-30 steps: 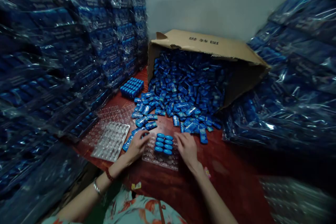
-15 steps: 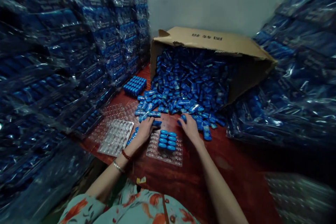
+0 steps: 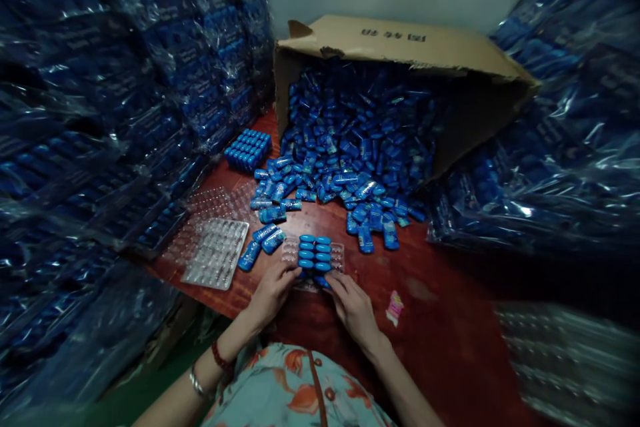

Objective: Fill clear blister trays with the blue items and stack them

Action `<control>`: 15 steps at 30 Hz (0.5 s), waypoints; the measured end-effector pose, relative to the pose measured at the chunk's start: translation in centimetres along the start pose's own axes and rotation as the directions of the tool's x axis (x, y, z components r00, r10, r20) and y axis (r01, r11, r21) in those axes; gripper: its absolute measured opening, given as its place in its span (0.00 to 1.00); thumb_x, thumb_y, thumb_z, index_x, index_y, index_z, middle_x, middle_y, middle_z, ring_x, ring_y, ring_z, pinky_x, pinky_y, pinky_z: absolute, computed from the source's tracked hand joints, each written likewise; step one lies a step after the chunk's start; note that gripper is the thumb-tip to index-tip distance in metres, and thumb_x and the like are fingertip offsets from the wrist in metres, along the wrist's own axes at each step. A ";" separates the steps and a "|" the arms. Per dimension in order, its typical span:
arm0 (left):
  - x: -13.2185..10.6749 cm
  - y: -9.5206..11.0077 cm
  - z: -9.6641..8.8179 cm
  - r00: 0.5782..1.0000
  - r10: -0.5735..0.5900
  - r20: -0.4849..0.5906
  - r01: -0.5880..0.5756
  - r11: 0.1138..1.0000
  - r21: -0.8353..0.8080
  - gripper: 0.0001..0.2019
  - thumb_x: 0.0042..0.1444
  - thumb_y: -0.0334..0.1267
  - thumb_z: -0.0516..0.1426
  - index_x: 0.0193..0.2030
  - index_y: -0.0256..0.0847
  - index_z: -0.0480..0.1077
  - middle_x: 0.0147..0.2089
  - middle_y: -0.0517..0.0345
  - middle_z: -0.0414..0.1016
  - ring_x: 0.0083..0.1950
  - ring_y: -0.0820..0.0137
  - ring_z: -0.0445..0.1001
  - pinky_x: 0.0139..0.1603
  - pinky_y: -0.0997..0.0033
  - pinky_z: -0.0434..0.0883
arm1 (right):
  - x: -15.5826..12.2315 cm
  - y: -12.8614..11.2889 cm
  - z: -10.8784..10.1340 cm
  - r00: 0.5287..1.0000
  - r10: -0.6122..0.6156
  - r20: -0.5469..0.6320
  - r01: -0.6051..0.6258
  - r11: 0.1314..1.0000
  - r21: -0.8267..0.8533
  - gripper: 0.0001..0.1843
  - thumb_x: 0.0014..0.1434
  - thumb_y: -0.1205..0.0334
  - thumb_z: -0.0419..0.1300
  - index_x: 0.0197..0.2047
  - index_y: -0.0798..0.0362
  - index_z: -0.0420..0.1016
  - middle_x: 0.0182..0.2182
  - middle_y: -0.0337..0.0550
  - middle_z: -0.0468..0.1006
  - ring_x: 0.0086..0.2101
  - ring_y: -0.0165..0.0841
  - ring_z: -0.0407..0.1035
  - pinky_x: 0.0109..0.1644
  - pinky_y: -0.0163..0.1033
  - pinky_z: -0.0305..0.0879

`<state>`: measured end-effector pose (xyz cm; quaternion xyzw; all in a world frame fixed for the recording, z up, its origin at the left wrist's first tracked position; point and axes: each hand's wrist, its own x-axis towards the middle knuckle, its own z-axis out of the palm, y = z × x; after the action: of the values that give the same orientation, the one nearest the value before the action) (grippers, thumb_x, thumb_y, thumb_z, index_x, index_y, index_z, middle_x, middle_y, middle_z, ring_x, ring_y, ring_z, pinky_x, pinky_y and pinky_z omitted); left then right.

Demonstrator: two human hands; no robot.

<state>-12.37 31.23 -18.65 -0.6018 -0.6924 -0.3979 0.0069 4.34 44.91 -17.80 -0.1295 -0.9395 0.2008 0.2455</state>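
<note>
A clear blister tray (image 3: 338, 254) lies on the red-brown table (image 3: 440, 333), with two short rows of small blue containers (image 3: 315, 251) seated in it. Both my hands are at its near edge. My left hand (image 3: 271, 291) has its fingers curled against the tray's near-left corner; what they pinch is hidden. My right hand (image 3: 353, 307) pinches a blue container (image 3: 321, 282) at the tray's near side. Three loose blue containers (image 3: 263, 245) lie just left of the tray.
A cardboard box (image 3: 400, 43) on its side spills a heap of blue containers (image 3: 345, 160) onto the table. Empty clear trays (image 3: 216, 255) lie at left, a filled tray (image 3: 249, 149) behind them. Plastic-wrapped blue bundles (image 3: 100, 113) wall both sides. A pink wrapper (image 3: 395, 307) lies right.
Both hands reached into the heap half a second ago, then pulled back to the tray's near edge. The view has tilted down and the tray sits nearer me.
</note>
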 end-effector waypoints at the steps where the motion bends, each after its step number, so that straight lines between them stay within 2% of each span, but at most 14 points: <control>1: 0.2 -0.3 0.3 0.997 0.071 0.019 -0.072 0.997 0.032 0.14 0.63 0.30 0.47 0.53 0.39 0.65 0.47 0.48 0.71 0.49 0.67 0.70 0.46 0.65 0.71 | 0.5 0.0 -0.2 0.998 -0.039 0.056 0.044 0.994 -0.105 0.15 0.62 0.72 0.48 0.49 0.53 0.68 0.39 0.47 0.74 0.39 0.34 0.69 0.42 0.39 0.66; 4: 1.1 -0.8 0.2 0.965 0.222 0.138 -0.236 0.968 0.092 0.15 0.64 0.30 0.45 0.54 0.35 0.64 0.46 0.47 0.72 0.48 0.66 0.69 0.46 0.64 0.70 | 2.0 -0.2 -1.0 0.964 -0.105 0.243 0.176 0.940 -0.293 0.15 0.60 0.74 0.48 0.47 0.53 0.70 0.35 0.46 0.74 0.36 0.35 0.68 0.41 0.41 0.63; 7: 2.1 -0.5 -0.2 0.915 0.229 0.333 -0.286 0.949 0.133 0.15 0.64 0.31 0.43 0.52 0.36 0.65 0.45 0.48 0.72 0.47 0.66 0.69 0.49 0.63 0.69 | 3.2 -0.5 -1.3 0.931 -0.126 0.342 0.247 0.908 -0.337 0.16 0.59 0.76 0.49 0.46 0.53 0.70 0.35 0.45 0.73 0.36 0.33 0.68 0.43 0.40 0.61; 9: 2.6 0.0 -0.4 0.875 0.206 0.438 -0.298 0.942 0.154 0.14 0.64 0.30 0.44 0.50 0.37 0.66 0.45 0.49 0.72 0.47 0.66 0.68 0.50 0.63 0.68 | 3.6 -0.7 -1.1 0.930 -0.130 0.343 0.262 0.890 -0.372 0.17 0.58 0.77 0.49 0.46 0.52 0.70 0.35 0.45 0.74 0.35 0.33 0.68 0.42 0.40 0.60; 11: 2.9 0.3 -0.3 0.847 0.206 0.490 -0.329 0.927 0.179 0.13 0.62 0.29 0.45 0.48 0.36 0.67 0.44 0.48 0.72 0.47 0.66 0.68 0.50 0.63 0.68 | 3.6 -0.8 -0.9 0.941 -0.143 0.305 0.269 0.864 -0.425 0.18 0.57 0.76 0.50 0.46 0.51 0.71 0.34 0.44 0.74 0.34 0.33 0.67 0.41 0.40 0.60; 13: 3.0 0.4 -0.1 0.854 0.211 0.476 -0.345 0.913 0.216 0.13 0.61 0.28 0.47 0.49 0.35 0.67 0.46 0.47 0.72 0.48 0.64 0.68 0.51 0.61 0.67 | 3.2 -0.8 -0.5 0.962 -0.139 0.236 0.242 0.833 -0.497 0.17 0.57 0.75 0.51 0.46 0.50 0.71 0.34 0.45 0.74 0.34 0.35 0.67 0.38 0.40 0.60; 15: 3.0 0.2 0.0 0.888 0.215 0.405 -0.327 0.917 0.229 0.15 0.60 0.27 0.48 0.53 0.37 0.65 0.51 0.46 0.69 0.53 0.63 0.66 0.54 0.58 0.66 | 2.6 -0.9 0.0 0.982 -0.129 0.139 0.186 0.806 -0.561 0.18 0.58 0.75 0.49 0.47 0.50 0.71 0.36 0.47 0.75 0.33 0.35 0.67 0.36 0.40 0.59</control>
<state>-12.98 33.71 -17.09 -0.7501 -0.6400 -0.1655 0.0199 2.03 45.04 -16.32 -0.1092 -0.9743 -0.1053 0.1666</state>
